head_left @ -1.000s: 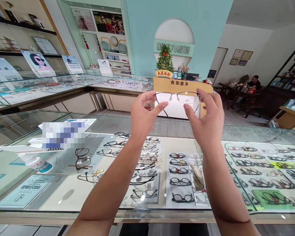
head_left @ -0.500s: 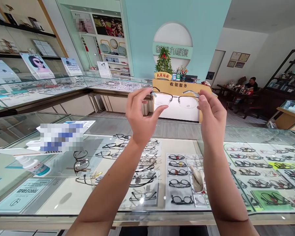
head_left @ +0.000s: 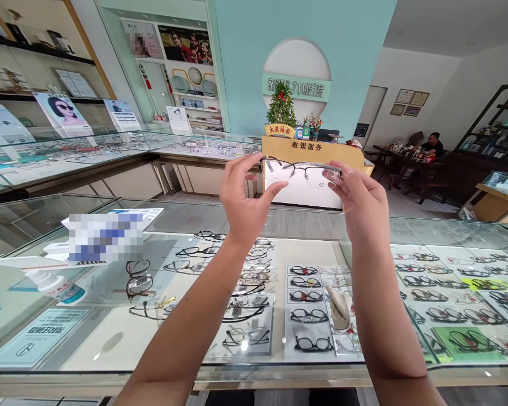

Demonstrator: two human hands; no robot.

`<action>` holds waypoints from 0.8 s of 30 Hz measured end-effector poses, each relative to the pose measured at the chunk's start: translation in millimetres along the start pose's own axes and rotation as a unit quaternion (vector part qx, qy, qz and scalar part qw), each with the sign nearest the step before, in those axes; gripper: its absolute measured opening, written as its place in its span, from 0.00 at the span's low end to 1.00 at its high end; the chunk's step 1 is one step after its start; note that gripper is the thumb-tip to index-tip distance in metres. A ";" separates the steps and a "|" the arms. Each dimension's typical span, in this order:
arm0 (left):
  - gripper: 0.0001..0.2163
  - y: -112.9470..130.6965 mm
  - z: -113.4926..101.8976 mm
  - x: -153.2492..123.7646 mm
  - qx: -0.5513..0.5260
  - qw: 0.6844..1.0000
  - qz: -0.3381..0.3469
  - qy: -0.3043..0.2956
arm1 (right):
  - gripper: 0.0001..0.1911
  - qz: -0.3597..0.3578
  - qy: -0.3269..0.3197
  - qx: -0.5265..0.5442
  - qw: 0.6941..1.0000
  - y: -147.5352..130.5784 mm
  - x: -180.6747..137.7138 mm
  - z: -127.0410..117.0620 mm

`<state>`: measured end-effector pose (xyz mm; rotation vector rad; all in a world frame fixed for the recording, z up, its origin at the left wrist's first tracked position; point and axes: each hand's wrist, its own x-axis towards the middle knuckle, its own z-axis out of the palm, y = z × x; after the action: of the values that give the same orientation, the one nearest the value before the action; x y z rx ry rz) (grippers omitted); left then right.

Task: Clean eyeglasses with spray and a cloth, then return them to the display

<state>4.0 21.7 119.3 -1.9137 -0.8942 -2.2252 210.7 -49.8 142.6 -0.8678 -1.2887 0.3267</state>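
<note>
Above the bench (head_left: 237, 383), head view: one pair of glasses (head_left: 300, 167), dark along the top edge, is held up in the air by both hands, well apart from the glass top; its right end sits slightly lower than its left.
Left hand (head_left: 243, 194): fingers hold the outer left corner of the glasses, thumb spread wide below; whether the thumb touches the lens I cannot tell.
Right hand (head_left: 364, 197): narrow grip, fingertips closed on the outer right corner, some of them behind the lens.
Side arms: one seems to lie folded close behind the top edge, towards the right hand; how the other stands is hard to make out.
Lens on the right: clear, with a small dark mark low down.
Step in hand: judging by the grip, the glasses are being held up for a look while the right fingers work at a side arm.
Next move: it calls for a steady left hold and light right fingertips near the hinge, so the thin frame does not twist or get smudged.
Under the arms: rows of other glasses, such as the black pair (head_left: 313, 343), with a beige cloth (head_left: 339, 310) just beside the rows.
Bench, left side: a spray bottle (head_left: 65, 288) leans near a pale blue card (head_left: 29, 341).
</note>
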 end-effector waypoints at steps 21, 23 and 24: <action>0.28 4.3 -20.6 15.8 0.017 0.978 0.125 -0.164 | 0.05 -0.089 -0.098 -0.159 0.978 -17.5 -5.3 -3.1; 0.26 8.7 -23.5 16.9 0.030 0.972 0.155 -0.175 | 0.04 -0.073 -0.117 -0.163 0.977 -18.0 -6.1 -3.2; 0.26 11.0 -24.5 17.0 0.035 0.969 0.167 -0.176 | 0.05 -0.066 -0.123 -0.163 0.977 -17.9 -6.0 -3.8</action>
<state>-16.8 6.3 137.9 -2.2672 -0.6118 -1.6771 208.2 -66.9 151.1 -1.0340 -1.6516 0.1201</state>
